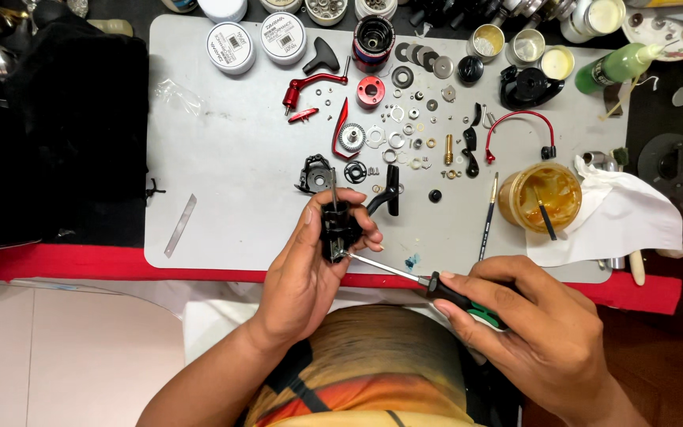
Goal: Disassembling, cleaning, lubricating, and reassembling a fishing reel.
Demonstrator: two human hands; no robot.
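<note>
My left hand (310,273) grips a small black reel body (340,228) with a thin metal shaft sticking up from it, held over the near edge of the grey mat (223,166). A screwdriver (405,277) with a black and green handle lies in my right hand (535,324). Its metal tip touches the lower right side of the black body. Both hands are close to my stomach, above a red table edge.
Many small parts lie on the mat: washers, gears, a red handle (310,85), a red spool piece (371,90), black levers. White jars (231,46) stand at the back. A jar of amber grease (543,196), a thin brush (487,217) and a white cloth (622,217) sit right.
</note>
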